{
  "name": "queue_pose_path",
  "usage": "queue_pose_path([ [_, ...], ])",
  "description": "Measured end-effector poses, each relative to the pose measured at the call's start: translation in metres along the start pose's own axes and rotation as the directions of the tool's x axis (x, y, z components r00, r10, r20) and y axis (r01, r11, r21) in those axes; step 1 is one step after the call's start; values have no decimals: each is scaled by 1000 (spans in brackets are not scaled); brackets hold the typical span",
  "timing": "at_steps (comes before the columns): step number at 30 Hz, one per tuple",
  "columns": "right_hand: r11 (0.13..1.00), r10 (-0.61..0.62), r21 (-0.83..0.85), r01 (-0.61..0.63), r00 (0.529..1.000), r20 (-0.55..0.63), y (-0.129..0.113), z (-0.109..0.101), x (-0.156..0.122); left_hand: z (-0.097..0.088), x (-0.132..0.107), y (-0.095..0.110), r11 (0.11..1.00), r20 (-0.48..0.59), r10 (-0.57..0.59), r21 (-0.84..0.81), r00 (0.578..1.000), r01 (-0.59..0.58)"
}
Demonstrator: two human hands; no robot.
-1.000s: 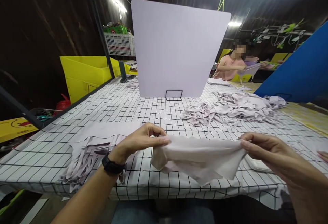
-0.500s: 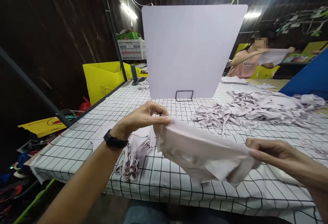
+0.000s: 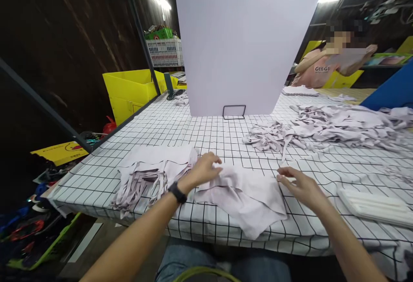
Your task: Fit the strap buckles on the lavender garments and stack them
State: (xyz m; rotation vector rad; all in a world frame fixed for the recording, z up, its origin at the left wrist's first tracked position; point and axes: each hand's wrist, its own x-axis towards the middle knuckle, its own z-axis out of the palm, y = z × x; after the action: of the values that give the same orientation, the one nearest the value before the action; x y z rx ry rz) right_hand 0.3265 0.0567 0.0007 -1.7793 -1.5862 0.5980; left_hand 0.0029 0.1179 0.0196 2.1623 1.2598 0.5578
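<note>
A pale lilac pair of underpants [image 3: 248, 196] lies loosely spread on the checked tablecloth [image 3: 206, 226], with folds towards its left end. Over that left end is my left hand [image 3: 204, 171], its thumb and fingers curved and apart, with a dark band on the wrist. My right hand [image 3: 298, 186] is beside the right edge of the underpants, thumb and fingers parted, holding nothing; I cannot tell whether its fingertips touch the cloth. Left of my left hand rests a neat stack of similar underpants [image 3: 155, 161], with narrow edges hanging forward.
A large pale board [image 3: 245, 49] stands upright in a wire holder [image 3: 234, 112]. To the right are a heap of lilac pieces [image 3: 342, 125], a white tray [image 3: 376, 204] and a blue panel [image 3: 392, 88]. Yellow bins [image 3: 129, 94] stand left. A co-worker [image 3: 322, 64] holds cloth behind.
The underpants, stretched between both hands in the air earlier, now lie on the table and both hands have let go. The view has tipped downward, showing more of the stack at left.
</note>
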Motion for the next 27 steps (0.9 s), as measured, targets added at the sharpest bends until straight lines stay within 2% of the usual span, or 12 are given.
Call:
queue_pose_path([
  [2, 1000, 4, -24, -5, 999, -52, 7, 10, -21, 14, -21, -8, 998, 35, 39, 53, 999, -41],
  [5, 998, -31, -60, 29, 998, -45, 13, 25, -59, 24, -43, -12, 984, 34, 97, 146, 995, -101],
  [7, 995, -48, -88, 45, 998, -34, 20, 35, -80, 28, -47, -11, 967, 47, 105, 229, 993, -113],
  [9, 992, -63, -113, 55, 996, -70, 29, 44, -91, 33, -43, -8, 938, 75, 101, 326, 992, -120],
  [14, 987, -122, -127, 103, 980, -156, 41, 48, -90, 39, -34, -3, 845, 88, 90, 521, 992, -123],
  [17, 983, -161, -112, 144, 975, -155, 30, 37, -93, 31, -47, -2, 811, -64, 171, 576, 983, -104],
  [18, 984, -162, -96, 149, 976, -143, 24, 32, -96, 27, -55, -2, 800, -135, 234, 590, 963, -111],
  [20, 987, -151, -60, 149, 988, -44, 15, 26, -105, 19, -76, -4, 776, -253, 365, 614, 896, -143],
  [22, 989, -138, -29, 142, 986, 93, 10, 26, -111, 15, -97, -7, 761, -301, 422, 630, 855, -154],
  [24, 992, -125, -7, 127, 980, 156, 11, 32, -111, 16, -115, -11, 757, -280, 395, 640, 875, -137],
  [27, 998, -58, -22, 59, 997, 44, 21, 48, -97, 24, -130, -19, 758, -225, 316, 645, 922, -102],
])
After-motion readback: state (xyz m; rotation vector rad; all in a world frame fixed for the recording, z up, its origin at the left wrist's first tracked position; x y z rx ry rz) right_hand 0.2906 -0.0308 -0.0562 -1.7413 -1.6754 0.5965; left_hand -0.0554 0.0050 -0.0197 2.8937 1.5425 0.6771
